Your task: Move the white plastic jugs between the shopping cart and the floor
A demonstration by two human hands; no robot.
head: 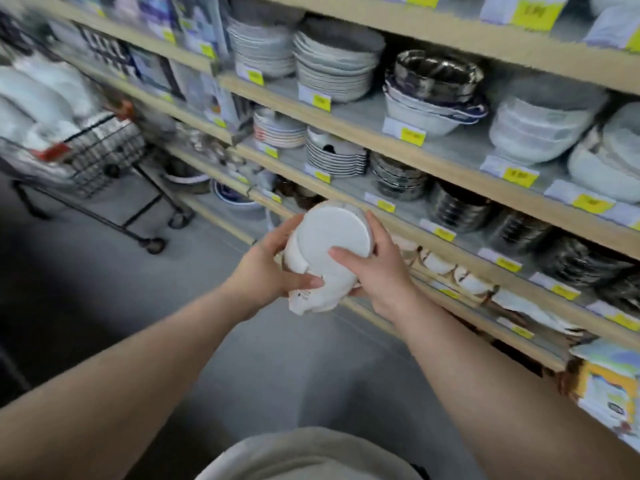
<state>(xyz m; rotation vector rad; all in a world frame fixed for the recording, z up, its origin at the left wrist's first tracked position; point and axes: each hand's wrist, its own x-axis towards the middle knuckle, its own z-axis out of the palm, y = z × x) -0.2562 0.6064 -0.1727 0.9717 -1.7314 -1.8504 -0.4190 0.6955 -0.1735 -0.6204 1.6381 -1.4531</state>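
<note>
— What is that, held out in front of the chest?

— A white jug (332,233), clear of the floor and clamped between both hands. The left hand (266,268) wraps one side from below. The right hand (377,271) cups the other side, its thumb flat on the round end facing us.

— Heavy?

— I'd guess not. It looks like thin, stiff, empty plastic: light, and smooth enough to slide. A palm on each side, as now, seems sound. A moulded part hangs below the hands, handle or spout, I can't tell which.

— Any writing on it?

— A small sticker (300,295) by the left thumb, with dark marks too small to read.

— And past the hands?

— Below and left of them, grey floor (86,289). To their right and beyond are wooden shelves (460,169) stacked with plates (334,69) and bowls (540,129). Each stack has a yellow price tag (414,136), but the figures are blurred. Far off to the left stands the shopping cart (104,154), wire-sided and piled with white things (38,98). They're likely more jugs, though too smeared to say.
</note>
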